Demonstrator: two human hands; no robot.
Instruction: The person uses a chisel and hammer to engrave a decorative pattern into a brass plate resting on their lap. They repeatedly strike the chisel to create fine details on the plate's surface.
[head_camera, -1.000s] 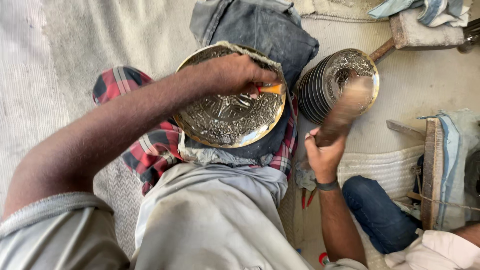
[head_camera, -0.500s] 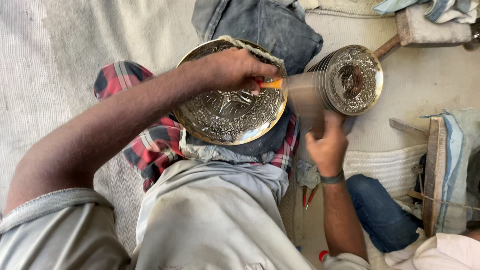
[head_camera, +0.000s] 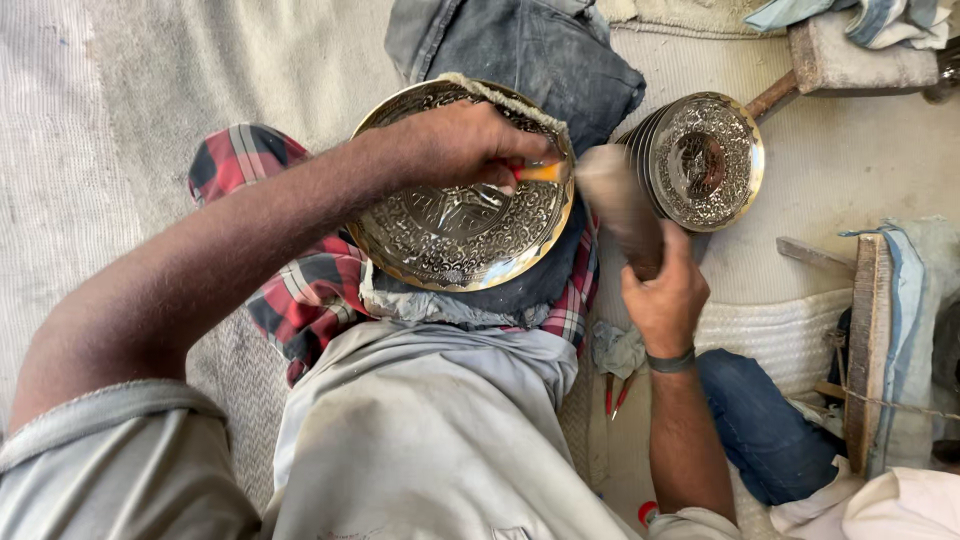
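A round embossed metal plate (head_camera: 440, 235) rests tilted on my lap, over a grey cloth and a red checked cloth (head_camera: 300, 290). My left hand (head_camera: 465, 145) lies across the plate's upper part and pinches a small orange-tipped punch (head_camera: 540, 172) against its right rim. My right hand (head_camera: 665, 295) grips a wooden mallet (head_camera: 620, 205), whose blurred head sits right beside the punch's end.
A stack of similar embossed plates (head_camera: 705, 160) leans at the upper right. Folded denim (head_camera: 520, 50) lies beyond the plate. Red-handled pliers (head_camera: 615, 392) lie on the floor by my right wrist. A wooden board with blue cloth (head_camera: 870, 340) stands at the right.
The mallet has swung from the right, near the plate stack, leftward to the punch. My left hand and the plate have stayed in place.
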